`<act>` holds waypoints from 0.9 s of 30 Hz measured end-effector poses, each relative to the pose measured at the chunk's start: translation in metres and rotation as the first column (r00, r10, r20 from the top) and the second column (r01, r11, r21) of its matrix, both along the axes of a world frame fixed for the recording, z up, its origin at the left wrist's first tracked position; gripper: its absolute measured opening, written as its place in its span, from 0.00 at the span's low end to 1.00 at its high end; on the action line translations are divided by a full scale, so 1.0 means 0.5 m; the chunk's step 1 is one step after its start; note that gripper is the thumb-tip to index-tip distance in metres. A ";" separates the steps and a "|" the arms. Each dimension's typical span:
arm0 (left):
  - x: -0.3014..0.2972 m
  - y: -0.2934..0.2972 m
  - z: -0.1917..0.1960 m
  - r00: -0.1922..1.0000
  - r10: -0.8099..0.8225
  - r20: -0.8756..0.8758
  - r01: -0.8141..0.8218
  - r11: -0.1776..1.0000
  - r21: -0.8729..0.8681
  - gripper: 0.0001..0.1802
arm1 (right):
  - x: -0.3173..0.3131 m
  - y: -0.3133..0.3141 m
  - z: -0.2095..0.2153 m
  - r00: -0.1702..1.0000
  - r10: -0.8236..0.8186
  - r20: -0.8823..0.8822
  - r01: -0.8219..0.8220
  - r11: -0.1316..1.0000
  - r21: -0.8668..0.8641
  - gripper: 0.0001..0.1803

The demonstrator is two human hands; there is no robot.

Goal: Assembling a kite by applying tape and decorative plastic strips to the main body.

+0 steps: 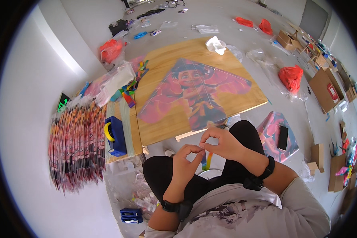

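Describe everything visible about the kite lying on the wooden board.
The triangular printed kite lies flat, spread open on the light wooden board, its point toward the top of the picture. It looks like thin, glossy plastic film, printed with a cartoon child figure over pink and red petal shapes and purple edges. Its lower edge reaches the board's near edge. Neither the left hand nor the right hand touches it; both are raised over the person's knees.

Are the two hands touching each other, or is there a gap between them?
Touching. In the head view, the fingertips of the left hand meet those of the right hand above the lap, with no gap showing between them.
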State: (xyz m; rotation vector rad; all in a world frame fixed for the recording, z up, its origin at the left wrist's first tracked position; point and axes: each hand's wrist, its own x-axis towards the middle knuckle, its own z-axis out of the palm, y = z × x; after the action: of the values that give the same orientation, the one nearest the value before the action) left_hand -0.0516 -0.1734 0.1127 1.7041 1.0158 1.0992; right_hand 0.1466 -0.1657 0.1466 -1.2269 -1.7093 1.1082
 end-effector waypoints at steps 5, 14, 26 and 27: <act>-0.031 0.019 -0.018 0.986 0.049 0.162 -0.017 0.981 -0.194 0.06 | -0.043 0.035 0.009 0.999 0.013 0.030 -0.015 0.998 0.062 0.08; -0.082 0.081 -0.088 0.946 0.173 0.273 -0.062 0.925 -0.374 0.08 | -0.121 0.156 -0.040 0.997 0.063 0.036 -0.060 0.995 -0.085 0.07; -0.160 0.145 -0.290 0.816 0.474 0.331 -0.234 0.794 -0.562 0.10 | -0.245 0.381 -0.217 0.997 0.050 0.051 -0.043 0.991 -0.124 0.10; -0.157 0.147 -0.296 0.813 0.478 0.334 -0.233 0.791 -0.565 0.10 | -0.248 0.396 -0.230 0.995 0.053 0.081 -0.044 0.993 -0.110 0.10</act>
State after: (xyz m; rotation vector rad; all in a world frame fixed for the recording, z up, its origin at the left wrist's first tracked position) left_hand -0.1302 -0.1001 -0.0352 0.7777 1.2117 1.2666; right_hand 0.0227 0.0322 0.0318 -1.3216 -1.7702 1.2065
